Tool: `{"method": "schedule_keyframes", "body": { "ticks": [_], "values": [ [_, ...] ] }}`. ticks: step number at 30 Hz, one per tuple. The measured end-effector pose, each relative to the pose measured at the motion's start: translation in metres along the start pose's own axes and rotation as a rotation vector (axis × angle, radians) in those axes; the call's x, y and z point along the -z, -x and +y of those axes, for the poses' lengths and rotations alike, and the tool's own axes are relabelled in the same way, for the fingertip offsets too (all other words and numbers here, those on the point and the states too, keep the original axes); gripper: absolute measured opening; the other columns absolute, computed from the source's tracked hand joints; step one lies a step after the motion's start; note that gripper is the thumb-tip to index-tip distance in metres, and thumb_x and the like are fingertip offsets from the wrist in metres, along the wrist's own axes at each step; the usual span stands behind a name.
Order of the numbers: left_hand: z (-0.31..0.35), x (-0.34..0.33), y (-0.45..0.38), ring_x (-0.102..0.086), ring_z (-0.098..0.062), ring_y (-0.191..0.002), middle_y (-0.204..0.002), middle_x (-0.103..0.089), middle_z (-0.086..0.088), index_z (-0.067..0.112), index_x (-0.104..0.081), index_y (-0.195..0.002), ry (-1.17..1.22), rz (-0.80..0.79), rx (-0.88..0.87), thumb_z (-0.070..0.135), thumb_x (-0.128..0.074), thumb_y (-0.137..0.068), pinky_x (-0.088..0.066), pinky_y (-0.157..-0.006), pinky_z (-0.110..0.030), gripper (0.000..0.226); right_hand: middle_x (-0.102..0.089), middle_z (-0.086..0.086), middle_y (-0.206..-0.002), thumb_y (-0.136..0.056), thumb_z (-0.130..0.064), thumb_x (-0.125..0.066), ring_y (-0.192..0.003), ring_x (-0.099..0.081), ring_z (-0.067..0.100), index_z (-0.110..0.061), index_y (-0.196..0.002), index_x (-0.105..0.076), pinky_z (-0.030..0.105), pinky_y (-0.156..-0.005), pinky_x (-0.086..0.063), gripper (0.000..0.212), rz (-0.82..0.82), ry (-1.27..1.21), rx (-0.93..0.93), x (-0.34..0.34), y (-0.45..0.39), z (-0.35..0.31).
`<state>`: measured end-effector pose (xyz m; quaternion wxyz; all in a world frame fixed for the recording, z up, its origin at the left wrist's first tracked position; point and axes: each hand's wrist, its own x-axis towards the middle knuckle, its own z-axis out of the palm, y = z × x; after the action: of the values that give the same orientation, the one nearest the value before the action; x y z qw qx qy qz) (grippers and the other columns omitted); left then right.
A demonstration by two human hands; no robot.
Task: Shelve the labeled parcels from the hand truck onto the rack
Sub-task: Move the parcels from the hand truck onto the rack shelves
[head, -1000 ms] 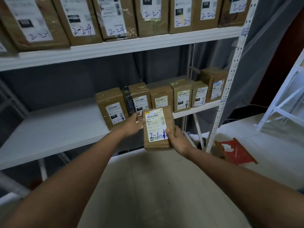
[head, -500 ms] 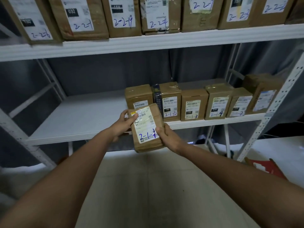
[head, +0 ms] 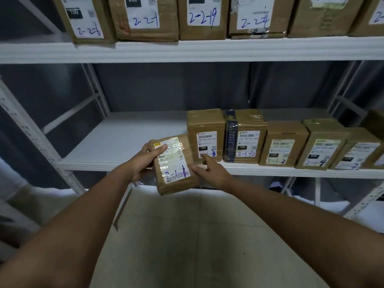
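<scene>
Left hand point(head: 143, 161) grips the brown parcel point(head: 175, 165) at centre frame, thumb across its label, fingers curled behind; parcel tilted, held in front of the lower shelf point(head: 116, 146) edge, not resting on it. Label reads roughly 2-1-something, last digit overwritten. Right hand point(head: 209, 170) holds nothing, grip apart: index finger extended toward the leftmost shelved box point(head: 205, 135), thumb near the parcel's right edge; contact unclear. Row of five or so labeled boxes runs right of centre along the lower shelf, next one marked 2-1-2 point(head: 245, 136). Upper shelf point(head: 187, 50) across top of frame carries more boxes, one marked 2-2-19 point(head: 202, 17).
</scene>
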<state>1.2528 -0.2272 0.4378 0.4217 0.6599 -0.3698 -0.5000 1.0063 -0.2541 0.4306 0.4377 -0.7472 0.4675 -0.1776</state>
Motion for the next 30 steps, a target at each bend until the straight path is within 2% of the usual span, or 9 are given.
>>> {"method": "schedule_keyframes", "body": {
  "ticks": [2, 4, 9, 12, 17, 20, 23, 27, 30],
  "values": [
    [0.003, 0.02, -0.015, -0.07, -0.025, -0.098, -0.106, -0.072, -0.006, 0.033, -0.037, -0.135, -0.023, 0.032, -0.017, 0.055, -0.068, -0.083, -0.057, -0.081, -0.038, 0.065, -0.035, 0.005, -0.156, -0.094, -0.053, -0.054, -0.14, -0.038, 0.026, -0.018, -0.154, -0.024, 0.039, -0.109, -0.041, 0.076, 0.022, 0.064, 0.007, -0.003, -0.015, -0.005],
    [0.009, 0.037, -0.029, -0.067, -0.025, -0.101, -0.112, -0.069, -0.005, 0.033, -0.033, -0.137, -0.049, 0.042, -0.051, 0.052, -0.065, -0.086, -0.055, -0.083, -0.037, 0.063, -0.039, 0.005, -0.152, -0.094, -0.047, -0.056, -0.138, -0.041, 0.026, -0.019, -0.152, -0.029, 0.046, -0.111, -0.039, 0.07, 0.078, 0.141, 0.028, -0.006, -0.028, -0.011],
    [0.031, 0.068, -0.066, -0.067, -0.017, -0.098, -0.114, -0.066, -0.003, 0.033, -0.032, -0.134, -0.092, 0.038, -0.134, 0.044, -0.07, -0.085, -0.052, -0.071, -0.029, 0.062, -0.042, 0.005, -0.145, -0.093, -0.045, -0.054, -0.129, -0.045, 0.026, -0.018, -0.142, -0.037, 0.043, -0.101, -0.044, 0.059, 0.312, 0.698, 0.213, -0.002, -0.056, -0.039],
    [0.04, 0.08, -0.095, -0.064, -0.023, -0.107, -0.124, -0.056, -0.004, 0.038, -0.038, -0.124, -0.189, 0.09, -0.193, 0.064, -0.082, -0.059, -0.058, -0.082, -0.04, 0.083, -0.029, 0.005, -0.154, -0.093, -0.043, -0.054, -0.141, -0.029, 0.027, -0.017, -0.146, -0.033, 0.043, -0.111, -0.033, 0.063, 0.365, 0.867, 0.268, 0.003, -0.071, -0.05],
    [0.046, 0.062, -0.119, -0.05, -0.018, -0.112, -0.133, -0.033, -0.001, 0.028, -0.04, -0.131, -0.306, 0.162, -0.379, 0.044, -0.083, -0.071, -0.048, -0.1, -0.038, 0.075, -0.013, 0.006, -0.161, -0.091, -0.044, -0.056, -0.149, -0.009, 0.032, -0.017, -0.149, -0.029, 0.048, -0.117, -0.02, 0.069, 0.472, 0.889, 0.107, 0.011, -0.086, -0.055],
    [0.038, 0.053, -0.131, -0.047, -0.016, -0.12, -0.139, -0.032, 0.0, 0.031, -0.041, -0.133, -0.346, 0.063, -0.456, 0.035, -0.084, -0.072, -0.044, -0.106, -0.037, 0.075, -0.01, 0.007, -0.162, -0.091, -0.044, -0.057, -0.149, -0.005, 0.033, -0.017, -0.151, -0.024, 0.049, -0.119, -0.013, 0.074, 0.489, 0.896, 0.032, 0.013, -0.089, -0.051],
    [0.021, 0.052, -0.14, -0.048, -0.021, -0.124, -0.14, -0.036, -0.002, 0.036, -0.041, -0.132, -0.415, -0.064, -0.425, 0.024, -0.087, -0.069, -0.047, -0.104, -0.046, 0.079, -0.008, 0.007, -0.162, -0.089, -0.044, -0.059, -0.15, -0.003, 0.033, -0.018, -0.152, -0.021, 0.05, -0.12, -0.009, 0.078, 0.482, 0.89, -0.007, 0.012, -0.091, -0.049],
    [0.01, 0.062, -0.152, -0.055, -0.023, -0.117, -0.131, -0.048, -0.003, 0.045, -0.038, -0.124, -0.42, -0.048, -0.41, 0.036, -0.087, -0.059, -0.051, -0.097, -0.049, 0.082, -0.006, 0.006, -0.163, -0.089, -0.043, -0.061, -0.15, -0.003, 0.033, -0.018, -0.152, -0.02, 0.05, -0.12, -0.009, 0.08, 0.482, 0.874, -0.024, 0.009, -0.094, -0.051],
    [0.015, 0.063, -0.146, -0.058, -0.023, -0.114, -0.127, -0.054, -0.003, 0.043, -0.038, -0.126, -0.428, -0.09, -0.404, 0.022, -0.087, -0.068, -0.053, -0.095, -0.048, 0.078, -0.004, 0.004, -0.163, -0.088, -0.045, -0.061, -0.15, -0.002, 0.032, -0.019, -0.153, -0.019, 0.051, -0.12, -0.009, 0.082, 0.474, 0.859, -0.034, 0.005, -0.097, -0.052]
  ]
}}
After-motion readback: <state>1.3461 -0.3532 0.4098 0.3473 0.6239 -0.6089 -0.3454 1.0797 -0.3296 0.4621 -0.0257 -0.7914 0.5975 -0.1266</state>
